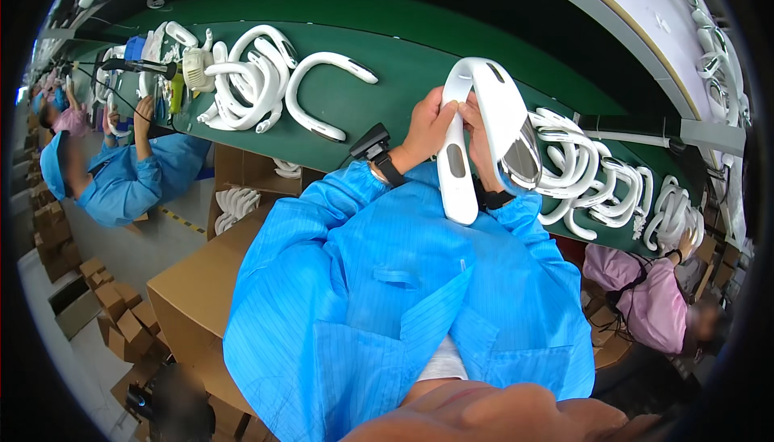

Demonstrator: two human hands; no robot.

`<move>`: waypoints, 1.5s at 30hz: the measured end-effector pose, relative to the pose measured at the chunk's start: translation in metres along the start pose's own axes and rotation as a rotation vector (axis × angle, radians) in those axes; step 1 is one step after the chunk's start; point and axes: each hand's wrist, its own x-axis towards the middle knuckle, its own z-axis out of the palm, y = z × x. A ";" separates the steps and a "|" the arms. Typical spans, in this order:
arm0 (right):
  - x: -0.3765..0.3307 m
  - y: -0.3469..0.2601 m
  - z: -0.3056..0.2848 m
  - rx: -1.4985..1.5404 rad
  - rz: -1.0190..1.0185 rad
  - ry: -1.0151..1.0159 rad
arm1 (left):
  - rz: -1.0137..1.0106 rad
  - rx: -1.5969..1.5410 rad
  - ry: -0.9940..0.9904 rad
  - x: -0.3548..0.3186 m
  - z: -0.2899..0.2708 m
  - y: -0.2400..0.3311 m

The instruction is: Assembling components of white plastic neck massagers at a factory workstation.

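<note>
White C-shaped neckband device [497,103] held up above front edge of table [389,105], before person's chest, one end pointing down. Left hand [427,128] grips its narrower arm, fingers closed on it. Right hand [479,137] inside curve, fingers closed on device, partly hidden behind it. Black strapped unit [372,145] on left wrist. Single white neckband [293,94] lies left on table, beside tangled neckband pile [270,79]; another neckband heap [568,170] sits right.
</note>
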 end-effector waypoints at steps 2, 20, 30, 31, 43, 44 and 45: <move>0.016 0.009 -0.025 -0.390 -0.097 -0.257 | -0.034 -0.063 0.011 0.004 0.005 -0.010; -0.068 -0.041 -0.014 -0.075 0.265 0.038 | -0.295 -0.473 -0.171 0.035 0.047 -0.008; -0.112 -0.072 -0.055 0.035 -0.014 0.002 | -0.272 -0.514 -0.425 0.064 0.149 0.012; -0.117 -0.077 -0.065 0.041 -0.041 0.029 | -0.256 -0.510 -0.469 0.066 0.160 0.010; -0.163 -0.136 -0.269 -0.207 -0.457 0.819 | -0.333 0.241 -0.574 0.076 0.200 -0.019; -0.163 -0.139 -0.293 -0.295 -0.426 0.912 | -0.324 0.282 -0.555 0.075 0.186 -0.027; -0.167 -0.147 -0.308 -0.319 -0.416 0.946 | -0.322 0.291 -0.555 0.074 0.174 -0.032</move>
